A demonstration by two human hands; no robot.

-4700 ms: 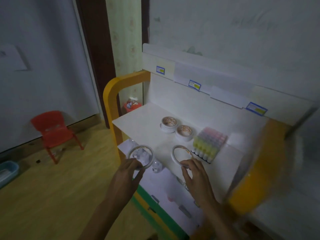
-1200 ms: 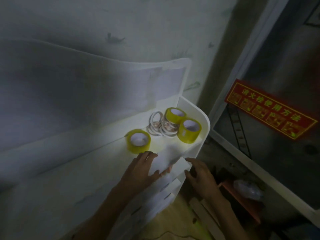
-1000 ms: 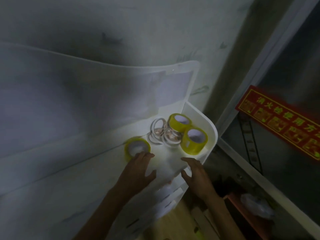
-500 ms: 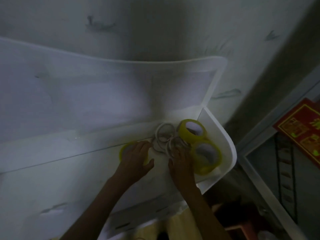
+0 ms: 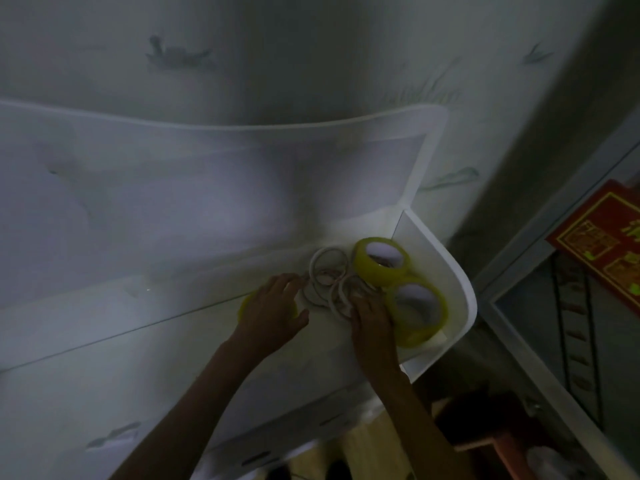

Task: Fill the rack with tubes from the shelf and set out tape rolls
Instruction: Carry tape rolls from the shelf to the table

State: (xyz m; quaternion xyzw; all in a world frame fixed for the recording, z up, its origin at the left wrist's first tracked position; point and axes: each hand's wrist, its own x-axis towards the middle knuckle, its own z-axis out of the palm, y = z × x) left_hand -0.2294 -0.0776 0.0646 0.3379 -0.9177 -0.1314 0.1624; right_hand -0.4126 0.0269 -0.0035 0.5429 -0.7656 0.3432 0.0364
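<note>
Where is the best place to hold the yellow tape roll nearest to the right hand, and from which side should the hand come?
The near yellow tape roll lies on its flat side with the core hole facing up. The right hand is just left of it, so come from above: probably thumb on the outer band, fingers into the hole, at the left rim. The shelf wall crowds its right side.

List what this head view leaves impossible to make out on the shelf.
- Third yellow tape roll: mostly covered by the left hand.
- Right hand fingertips: whether they pinch the thin white rings is unclear, dim and blurred.
- Red sign: cut off by the right edge.
</note>
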